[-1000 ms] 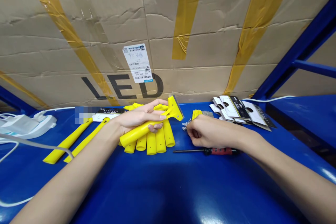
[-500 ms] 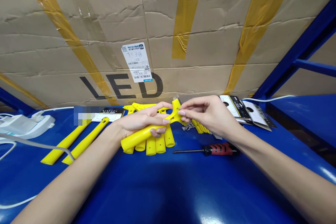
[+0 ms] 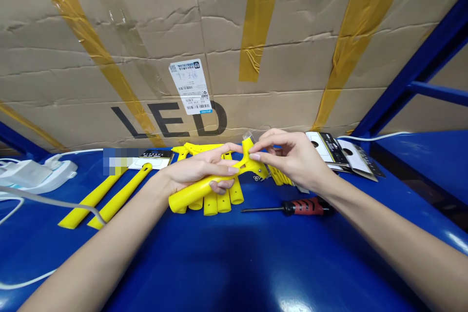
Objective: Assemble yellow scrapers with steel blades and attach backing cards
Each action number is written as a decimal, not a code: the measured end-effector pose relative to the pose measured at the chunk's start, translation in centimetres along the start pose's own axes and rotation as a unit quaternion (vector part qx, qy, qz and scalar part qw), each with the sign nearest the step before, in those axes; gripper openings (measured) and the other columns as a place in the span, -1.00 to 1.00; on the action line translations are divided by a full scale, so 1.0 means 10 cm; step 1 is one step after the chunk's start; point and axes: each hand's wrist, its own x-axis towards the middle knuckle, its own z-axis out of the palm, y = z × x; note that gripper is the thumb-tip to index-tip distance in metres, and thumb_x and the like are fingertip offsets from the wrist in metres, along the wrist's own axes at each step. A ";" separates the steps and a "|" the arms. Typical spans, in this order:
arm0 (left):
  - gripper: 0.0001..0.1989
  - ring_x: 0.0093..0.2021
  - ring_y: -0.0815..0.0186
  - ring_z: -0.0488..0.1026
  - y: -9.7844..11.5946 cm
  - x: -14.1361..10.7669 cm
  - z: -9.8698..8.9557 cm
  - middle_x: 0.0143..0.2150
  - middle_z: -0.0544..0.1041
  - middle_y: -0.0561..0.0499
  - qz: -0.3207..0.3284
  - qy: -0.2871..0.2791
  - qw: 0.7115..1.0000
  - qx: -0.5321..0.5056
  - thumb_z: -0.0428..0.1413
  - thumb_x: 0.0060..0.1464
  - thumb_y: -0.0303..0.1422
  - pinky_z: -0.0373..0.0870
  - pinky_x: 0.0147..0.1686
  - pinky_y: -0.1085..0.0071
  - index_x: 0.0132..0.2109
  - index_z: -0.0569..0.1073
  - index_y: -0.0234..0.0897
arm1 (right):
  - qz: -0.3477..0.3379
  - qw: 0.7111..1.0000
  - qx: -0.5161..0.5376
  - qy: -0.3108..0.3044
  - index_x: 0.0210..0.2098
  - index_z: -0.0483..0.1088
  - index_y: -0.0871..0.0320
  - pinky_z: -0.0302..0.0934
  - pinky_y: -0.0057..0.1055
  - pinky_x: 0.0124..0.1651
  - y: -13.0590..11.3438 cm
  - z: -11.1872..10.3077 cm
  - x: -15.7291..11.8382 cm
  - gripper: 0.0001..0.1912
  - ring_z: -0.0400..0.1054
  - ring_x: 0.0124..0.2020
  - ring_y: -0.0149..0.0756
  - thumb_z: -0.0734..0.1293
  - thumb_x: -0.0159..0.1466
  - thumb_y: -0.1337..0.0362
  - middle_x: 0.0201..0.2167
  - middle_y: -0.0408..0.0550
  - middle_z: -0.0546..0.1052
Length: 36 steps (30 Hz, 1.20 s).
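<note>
Yellow plastic fills my left hand [image 3: 204, 168]: its fingers wrap the scraper [image 3: 199, 190], its forked head up between my hands. My right hand [image 3: 292, 156] is narrow, thumb and forefinger pinched against that head; I can't tell whether something tiny sits between them. Right under the scraper lie more yellow handles [image 3: 210, 202], with small screws [image 3: 256, 178] just beside its head. Around the scraper, a screwdriver [image 3: 309, 207] with a red-and-black grip lies at four o'clock, packaging cards [image 3: 351, 156] at three, and two long yellow tools [image 3: 120, 195] at nine, a white power strip [image 3: 47, 178] beyond them.

Everything rests on a glossy blue surface [image 3: 226, 263]. A blue metal frame [image 3: 405, 78] rises at two o'clock, and a creased cardboard box [image 3: 226, 24], crossed by amber tape [image 3: 259, 19], stands at twelve.

Big black letters [image 3: 170, 119] on the box read "LED". The white shipping label [image 3: 190, 87], at eleven, carries barcodes and print too small for me to read surely.
</note>
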 end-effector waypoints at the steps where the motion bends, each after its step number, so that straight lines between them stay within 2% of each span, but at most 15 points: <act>1: -0.57 -0.53 0.53 0.26 -0.01 0.01 0.00 -0.40 0.34 0.15 0.000 0.000 1.000 -0.002 0.23 0.15 -0.50 0.14 -0.53 0.59 0.08 0.27 -0.16 | 0.003 1.000 0.002 -0.003 -0.31 0.63 0.13 0.17 -0.31 -0.29 0.01 0.00 0.00 -0.83 0.33 -0.35 -0.31 0.50 0.19 0.16 -0.35 -0.06 0.54; 7: -0.56 -0.54 0.52 0.24 -0.04 0.03 -0.03 -0.41 0.36 0.14 0.000 -0.011 1.000 0.005 0.24 0.15 -0.48 0.14 -0.53 0.58 0.08 0.24 -0.14 | 0.059 0.997 0.044 0.005 -0.32 0.55 0.17 0.13 -0.34 -0.31 0.08 -0.03 0.00 -0.72 0.17 -0.46 -0.42 0.56 0.09 0.11 -0.45 -0.19 0.41; 11: -0.55 -0.54 0.52 0.26 -0.03 0.03 -0.01 -0.44 0.35 0.16 -0.004 -0.014 1.000 0.010 0.26 0.13 -0.46 0.13 -0.54 0.59 0.08 0.25 -0.15 | 0.072 0.993 0.090 -0.017 -0.34 0.52 0.17 0.16 -0.35 -0.33 0.06 -0.02 0.01 -0.70 0.23 -0.45 -0.41 0.56 0.08 0.11 -0.39 -0.15 0.47; 17: -0.55 -0.56 0.52 0.25 -0.02 0.03 0.00 -0.47 0.37 0.17 -0.004 -0.020 1.000 0.003 0.26 0.14 -0.47 0.14 -0.54 0.59 0.08 0.24 -0.16 | 0.064 0.992 0.097 -0.041 -0.37 0.54 0.16 0.25 -0.35 -0.31 0.04 -0.02 0.00 -0.77 0.34 -0.40 -0.37 0.54 0.13 0.13 -0.30 -0.07 0.53; 23: -0.56 -0.55 0.50 0.27 -0.02 0.02 0.01 -0.46 0.36 0.16 0.006 -0.005 1.000 0.006 0.25 0.15 -0.48 0.14 -0.52 0.56 0.09 0.26 -0.16 | -0.026 0.996 -0.078 -0.018 -0.36 0.55 0.14 0.29 -0.34 -0.31 -0.09 -0.05 -0.01 -0.90 0.40 -0.27 -0.27 0.44 0.23 0.24 -0.22 -0.01 0.49; 29: -0.57 -0.56 0.51 0.24 -0.02 0.02 0.07 -0.49 0.35 0.18 -0.003 0.001 1.000 0.024 0.27 0.13 -0.45 0.13 -0.53 0.57 0.06 0.26 -0.15 | -0.022 0.990 -0.138 -0.022 -0.41 0.51 0.13 0.32 -0.28 -0.22 -0.22 -0.05 -0.02 -0.92 0.41 -0.24 -0.23 0.41 0.22 0.30 -0.23 0.00 0.50; 31: -0.58 -0.56 0.52 0.24 -0.01 0.01 0.08 -0.49 0.35 0.18 -0.003 0.002 1.000 0.026 0.27 0.13 -0.44 0.13 -0.53 0.58 0.06 0.27 -0.15 | -0.012 0.992 -0.121 -0.016 -0.42 0.50 0.15 0.31 -0.30 -0.26 -0.21 -0.05 -0.02 -0.90 0.40 -0.27 -0.25 0.43 0.21 0.28 -0.23 0.00 0.50; 33: -0.59 -0.57 0.53 0.24 -0.01 0.01 0.10 -0.47 0.36 0.17 -0.002 -0.005 1.000 0.020 0.26 0.13 -0.45 0.15 -0.53 0.59 0.05 0.28 -0.15 | 0.010 0.999 -0.051 -0.016 -0.36 0.47 0.15 0.30 -0.35 -0.31 -0.16 -0.07 -0.02 -0.87 0.38 -0.34 -0.33 0.47 0.18 0.25 -0.22 -0.03 0.50; 36: -0.61 -0.56 0.54 0.26 0.00 -0.01 0.12 -0.43 0.38 0.15 -0.002 -0.022 1.000 0.010 0.25 0.14 -0.48 0.15 -0.54 0.59 0.04 0.29 -0.16 | 0.061 0.993 0.095 -0.046 -0.12 0.37 0.09 0.25 -0.42 -0.38 -0.08 -0.14 0.00 -0.57 0.31 -0.44 -0.44 0.56 0.08 0.22 -0.28 -0.16 0.49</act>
